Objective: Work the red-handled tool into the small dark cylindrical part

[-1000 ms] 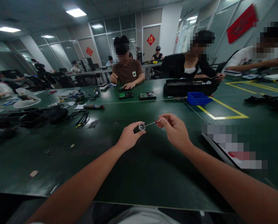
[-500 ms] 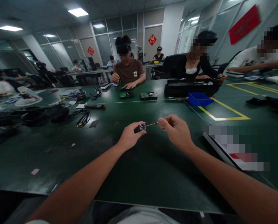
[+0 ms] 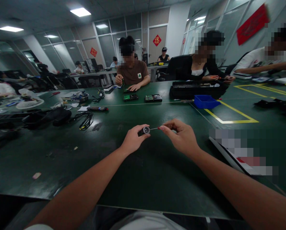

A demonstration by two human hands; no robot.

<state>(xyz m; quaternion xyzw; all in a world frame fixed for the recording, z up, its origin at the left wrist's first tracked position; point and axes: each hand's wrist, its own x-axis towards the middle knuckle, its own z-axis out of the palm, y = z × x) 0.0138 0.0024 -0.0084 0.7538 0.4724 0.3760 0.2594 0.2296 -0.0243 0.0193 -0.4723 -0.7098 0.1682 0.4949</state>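
My left hand (image 3: pixel 132 141) is closed on a small black cylindrical part with a round silver face (image 3: pixel 145 130), held just above the green table (image 3: pixel 138 172). My right hand (image 3: pixel 181 135) pinches a thin screwdriver with a red handle (image 3: pixel 157 128). Its slim metal shaft points left and its tip meets the silver face of the part. Both hands hover over the middle of the table, a short way apart.
Circuit boards (image 3: pixel 143 97) lie further back, with a blue bin (image 3: pixel 204 101) and a long black case (image 3: pixel 197 89) to the right. Black cables and bags (image 3: pixel 59 117) sit at the left. A flat white-edged item (image 3: pixel 239 153) lies at my right. Other people sit across the table.
My right hand has shifted slightly left and lowered, bringing the screwdriver closer to level. My left hand and the part have stayed almost in place.
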